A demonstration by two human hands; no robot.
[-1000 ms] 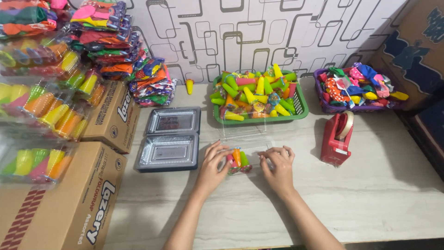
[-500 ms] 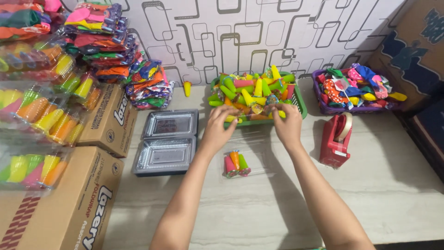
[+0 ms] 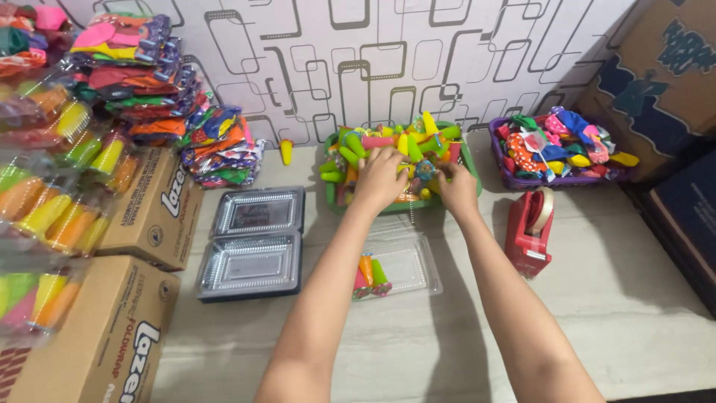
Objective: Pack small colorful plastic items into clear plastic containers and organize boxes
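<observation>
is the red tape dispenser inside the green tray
No, the tape dispenser stands on the table, right of the green tray.

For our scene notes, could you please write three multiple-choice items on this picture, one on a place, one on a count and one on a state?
1. Where are both hands?
A. In the green tray
B. On the tape dispenser
C. In the purple basket

2. How many small coloured tubes lie in the clear box near the arms?
A. One
B. Three
C. Six

3. How is that clear box?
A. Open
B. Taped shut
C. Upside down

Answers:
1 A: the left hand and right hand rest among the pieces in the green tray.
2 B: three coloured tubes lie side by side.
3 A: the clear box lies with its lid folded back.
</observation>
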